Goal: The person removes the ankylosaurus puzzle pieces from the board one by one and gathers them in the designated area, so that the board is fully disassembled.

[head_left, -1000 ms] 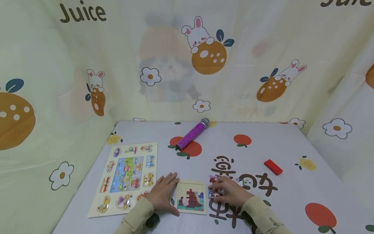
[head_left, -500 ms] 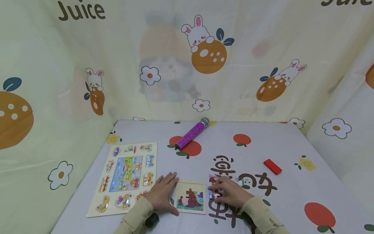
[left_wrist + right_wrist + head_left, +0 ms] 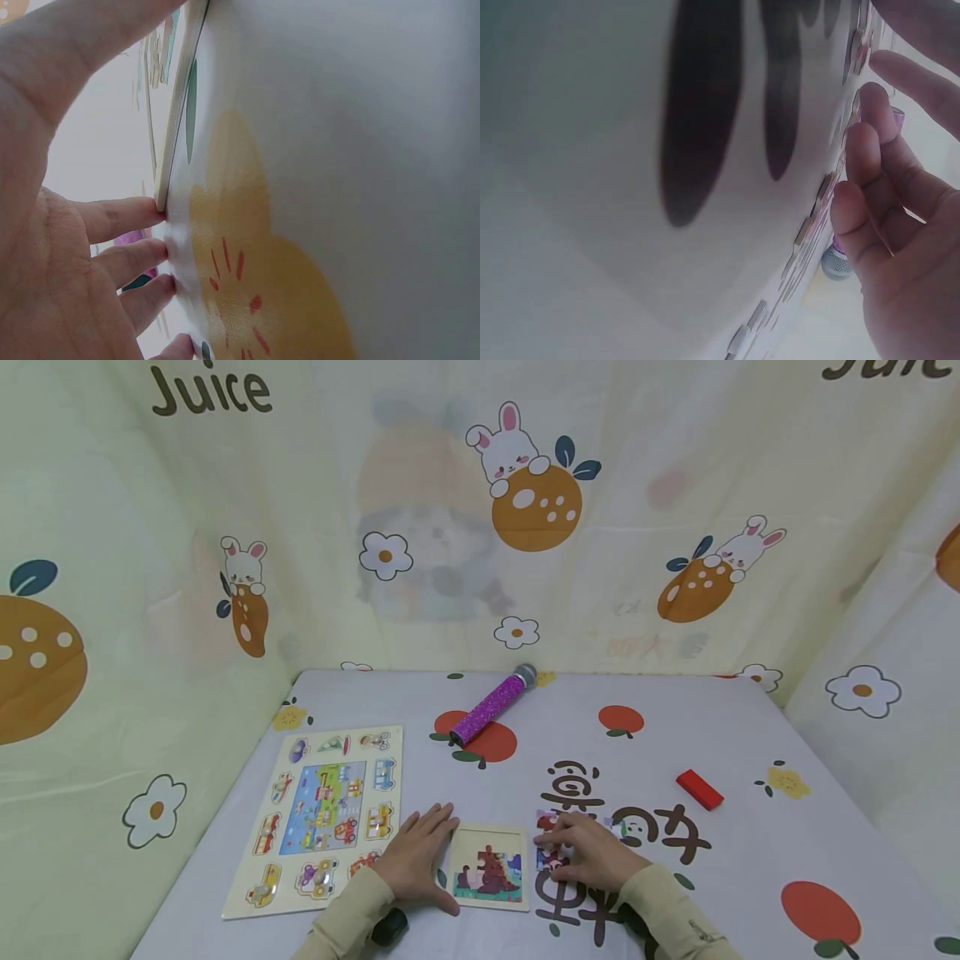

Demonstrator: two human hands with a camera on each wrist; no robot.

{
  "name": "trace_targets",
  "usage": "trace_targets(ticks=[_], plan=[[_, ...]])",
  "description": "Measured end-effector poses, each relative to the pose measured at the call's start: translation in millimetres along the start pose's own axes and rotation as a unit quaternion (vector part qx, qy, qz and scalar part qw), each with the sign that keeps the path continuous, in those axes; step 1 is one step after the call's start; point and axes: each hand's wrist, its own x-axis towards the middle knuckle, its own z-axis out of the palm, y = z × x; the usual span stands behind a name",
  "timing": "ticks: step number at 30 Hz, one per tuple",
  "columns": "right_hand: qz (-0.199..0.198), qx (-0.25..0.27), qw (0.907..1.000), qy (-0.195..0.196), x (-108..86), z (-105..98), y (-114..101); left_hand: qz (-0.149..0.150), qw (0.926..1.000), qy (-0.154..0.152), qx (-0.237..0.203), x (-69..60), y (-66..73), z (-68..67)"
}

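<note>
Bracing the puzzle tray (image 3: 487, 837) at its left edge with a spread left hand (image 3: 416, 860), gripping nothing, seems smart. Right hand (image 3: 596, 852) is half-curled over loose puzzle pieces (image 3: 546, 821) just beside it; can't tell if one's pinched. I'd lift by the edges.

Low passage is blocked at the near middle; wider room is left on the right.
Between the large board (image 3: 288, 893) and the puzzle tray (image 3: 489, 829), the way is barred by the spread left hand (image 3: 417, 858). Only a narrow strip is left between the tray and the loose pieces (image 3: 547, 857), which are partly covered by the right hand (image 3: 596, 852). Farther back, a broad lane over the counter (image 3: 570, 727) is bounded by the microphone (image 3: 491, 706) and the red block (image 3: 700, 789).
</note>
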Motion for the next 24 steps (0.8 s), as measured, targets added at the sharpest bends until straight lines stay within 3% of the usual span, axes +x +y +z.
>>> trace_targets(ticks=[14, 21, 24], plan=[[-0.014, -0.012, 0.9995, 0.027, 0.6, -5.9, 0.3, -0.001, 1.0, -0.001, 0.001, -0.3, 2.0, -1.7], [-0.065, -0.023, 0.9974, 0.017, 10.7, -0.1, -26.2, 0.001, 1.0, -0.002, -0.005, -0.8, 2.8, -3.2], [-0.06, -0.036, 0.9975, -0.001, 18.1, 6.4, -43.7, 0.0, 1.0, -0.003, -0.003, 0.0, 2.2, -2.1]])
